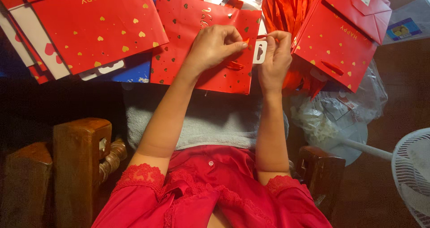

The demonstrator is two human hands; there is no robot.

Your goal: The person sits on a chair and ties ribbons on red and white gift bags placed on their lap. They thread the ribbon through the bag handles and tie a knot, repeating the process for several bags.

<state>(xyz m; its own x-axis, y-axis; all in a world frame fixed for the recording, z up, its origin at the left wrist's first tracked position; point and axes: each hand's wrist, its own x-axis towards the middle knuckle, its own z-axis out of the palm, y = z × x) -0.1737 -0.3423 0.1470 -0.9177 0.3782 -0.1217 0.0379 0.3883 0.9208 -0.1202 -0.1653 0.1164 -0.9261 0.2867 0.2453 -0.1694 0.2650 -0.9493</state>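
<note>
A flat red gift bag with small gold hearts lies in front of me over a grey towel. My left hand rests on the bag and pinches a red ribbon handle near the bag's top edge. My right hand pinches the same ribbon from the right side, beside a white tag at the bag's edge. A second loop of red ribbon lies on the bag under my left hand.
More red heart-print bags are stacked at the left and another red bag at the right. A bundle of red ribbons lies behind. A clear plastic bag, a white fan and wooden chair arms flank me.
</note>
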